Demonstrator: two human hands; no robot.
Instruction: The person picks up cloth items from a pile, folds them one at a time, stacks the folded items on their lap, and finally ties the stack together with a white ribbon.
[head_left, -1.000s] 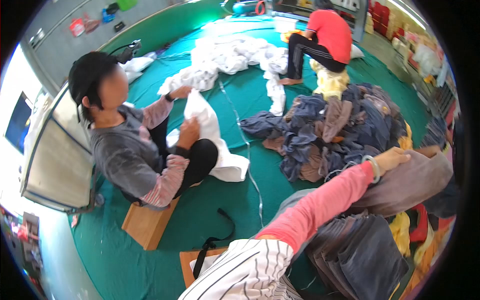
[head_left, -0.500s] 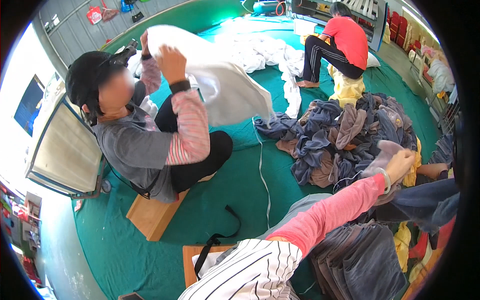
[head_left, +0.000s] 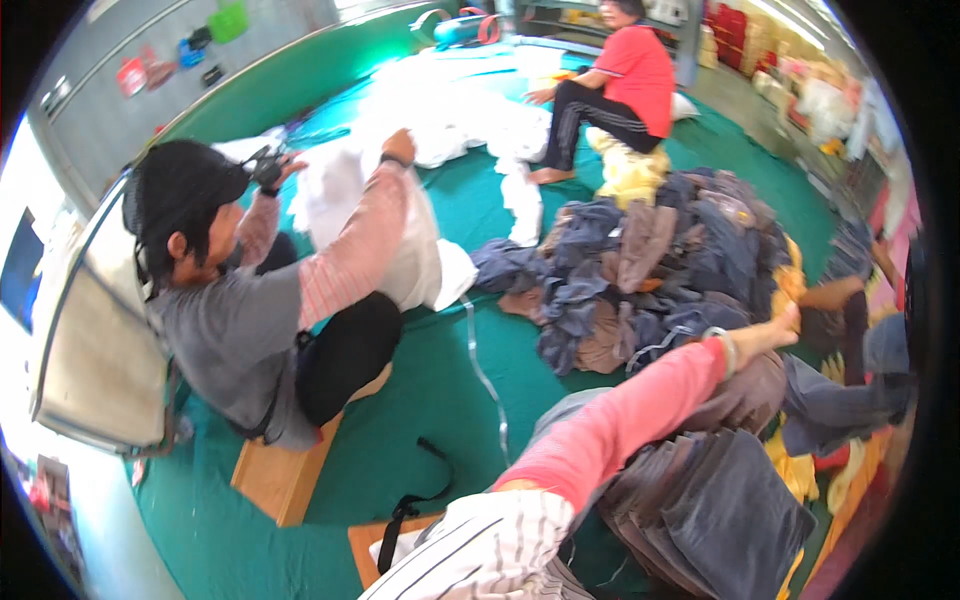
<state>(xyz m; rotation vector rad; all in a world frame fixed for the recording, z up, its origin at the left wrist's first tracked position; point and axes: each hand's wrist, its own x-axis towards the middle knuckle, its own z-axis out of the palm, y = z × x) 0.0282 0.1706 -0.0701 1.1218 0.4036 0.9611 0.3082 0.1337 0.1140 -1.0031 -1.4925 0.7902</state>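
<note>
My left arm, in a striped garment with a pink sleeve, reaches right from the lower edge. At its end, my left hand [head_left: 768,338], with a bangle at the wrist, is blurred, so its fingers do not read clearly. Just below it hangs or lies a brown cloth [head_left: 740,392]; whether I grip it is unclear. Beneath the arm stands a stack of folded dark grey and brown cloths [head_left: 725,510]. Beyond it spreads a large heap of crumpled grey and brown cloths [head_left: 680,260]. I cannot make out my right hand.
At left a co-worker [head_left: 240,330] sits on a wooden stool [head_left: 290,470], handling white cloth [head_left: 400,250]. Another person [head_left: 630,90] in red sits farther back. A bare limb [head_left: 832,293], owner unclear, shows at right near yellow cloth. A white cord [head_left: 483,370] crosses the green floor sheet.
The view has shifted. A mauve cloth seen beside my left hand before no longer shows there. The co-worker at left has lowered the white cloth, and the person in red has turned the head.
</note>
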